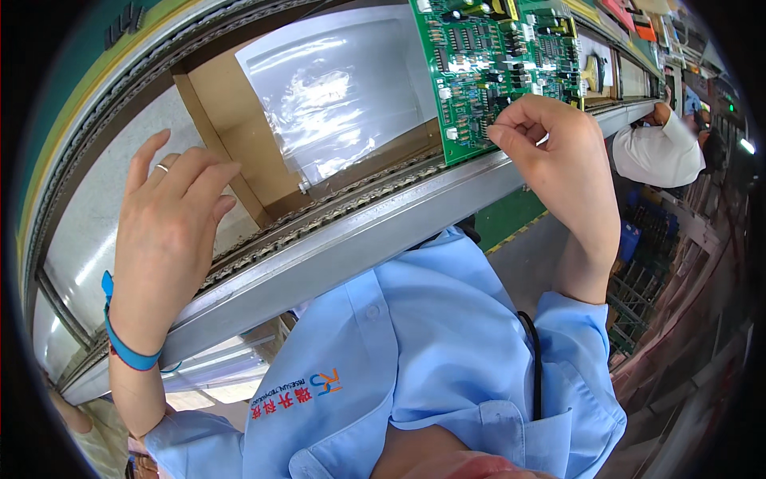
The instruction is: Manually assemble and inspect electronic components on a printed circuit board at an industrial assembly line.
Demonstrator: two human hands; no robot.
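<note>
A green circuit board (467,88), crowded with small electronic parts, lies across the conveyor rails at the upper middle. My right hand (558,144) is at the board's near edge, thumb and forefinger pinched together against its parts. Whatever sits between those fingertips is too small or hidden to name. My left hand (171,215) hovers over the left part of the conveyor, fingers loosely spread and holding nothing. It wears a ring, and a blue wrist strap (128,351) circles the wrist. Between the hands, a clear plastic sheet or bag (335,96) lies over a cardboard box (231,120).
A conveyor chain (359,177) runs beside the near metal rail (383,215), between my body and the board. The far rail (159,60) curves along the upper left. At the right, another person's sleeve (658,152) reaches the line. Blue bins (629,239) stand below there.
</note>
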